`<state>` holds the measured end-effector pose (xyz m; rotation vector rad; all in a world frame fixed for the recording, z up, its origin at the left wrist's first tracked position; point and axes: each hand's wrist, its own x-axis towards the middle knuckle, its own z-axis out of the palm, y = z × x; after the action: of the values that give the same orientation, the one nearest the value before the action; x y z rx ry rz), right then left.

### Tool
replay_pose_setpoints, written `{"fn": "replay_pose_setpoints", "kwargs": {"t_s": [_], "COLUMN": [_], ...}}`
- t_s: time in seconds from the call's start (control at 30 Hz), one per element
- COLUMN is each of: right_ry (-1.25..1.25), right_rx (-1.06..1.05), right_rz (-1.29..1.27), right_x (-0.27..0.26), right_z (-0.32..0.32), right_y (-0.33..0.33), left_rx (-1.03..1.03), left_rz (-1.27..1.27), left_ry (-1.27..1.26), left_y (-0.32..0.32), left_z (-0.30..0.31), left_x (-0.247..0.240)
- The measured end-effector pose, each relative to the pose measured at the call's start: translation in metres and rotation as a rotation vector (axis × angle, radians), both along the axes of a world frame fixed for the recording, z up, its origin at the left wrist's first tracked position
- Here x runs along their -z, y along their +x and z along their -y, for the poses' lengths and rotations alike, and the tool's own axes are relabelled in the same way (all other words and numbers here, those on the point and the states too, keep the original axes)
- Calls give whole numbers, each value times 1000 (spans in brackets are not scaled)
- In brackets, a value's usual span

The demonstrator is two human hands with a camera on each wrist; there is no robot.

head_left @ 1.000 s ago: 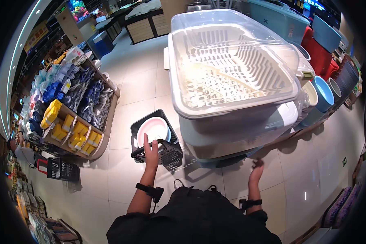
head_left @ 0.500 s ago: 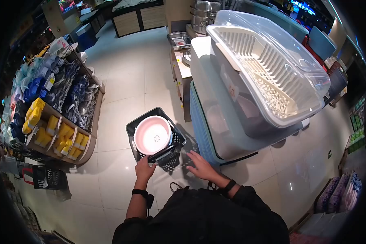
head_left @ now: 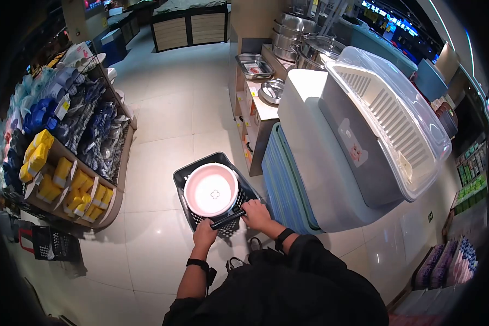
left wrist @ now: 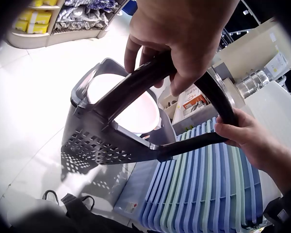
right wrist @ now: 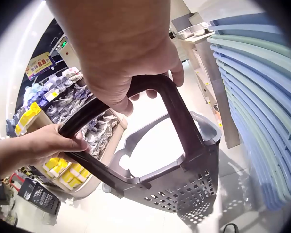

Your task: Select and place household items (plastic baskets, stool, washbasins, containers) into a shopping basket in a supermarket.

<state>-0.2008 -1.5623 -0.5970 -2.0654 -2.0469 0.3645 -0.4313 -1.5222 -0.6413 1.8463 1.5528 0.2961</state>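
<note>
A dark grey shopping basket [head_left: 180, 181] with perforated walls is in front of me, its black handle [head_left: 228, 219] raised on my side. Inside lies a round pink basin [head_left: 212, 193] with a flower-shaped mark on its bottom. My left hand [head_left: 204, 234] grips the handle near its left end, fingers curled over the bar [left wrist: 136, 85]. Towards the other end, my right hand [head_left: 257, 215] wraps round the same handle, thumb and fingers about the bar in the right wrist view. The basin appears overexposed there, behind the handle.
Close on the right stand stacked blue and green plastic lids [head_left: 285, 185] and large storage boxes [head_left: 331, 179], topped by a clear-lidded dish rack [head_left: 391, 119]. A display shelf [head_left: 106, 209] with yellow packs is at left. Another basket [head_left: 54, 243] sits behind it. Metal pots [head_left: 296, 35] stand further back.
My left hand, earlier open over the basket, has closed round its handle. My right hand has come in from the right and also taken hold. The head view has turned rightward.
</note>
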Motion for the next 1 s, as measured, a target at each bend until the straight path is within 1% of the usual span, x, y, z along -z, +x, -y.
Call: {"fn": "replay_pose_setpoints", "kwargs": {"t_s": [0.03,0.17,0.33,0.53,0.6,0.7,0.83,1.0], "right_ry": [55,66,88,99,115,95,110,107], "right_rx": [3,-25,-67,-56,-41,-26,0,109], "right_rz": [2,-15,-86,-122,-128,-133,-130,-95], "right_x": [2,4,7,4,5,4,3,8], "right_z": [-5,-31,-65,-108,-127,-152,-186,-224], "right_y": [-1,-1,-2,-8,-7,-6,-9,-12], "left_rx": [-12,23,-34,-19,-25,-21,-11,95], "left_rz": [17,43,19,15,2,47,42,63], "left_ry": [-11,-26,-34,-73,-59,-27,-80,-82], "left_y": [0,-7,-9,-16,-14,-11,-11,-8], "left_z": [-5,-32,-67,-121,-141,-173,-214,-265], "left_x": [0,-2,-4,-1,-3,5,0,6]}}
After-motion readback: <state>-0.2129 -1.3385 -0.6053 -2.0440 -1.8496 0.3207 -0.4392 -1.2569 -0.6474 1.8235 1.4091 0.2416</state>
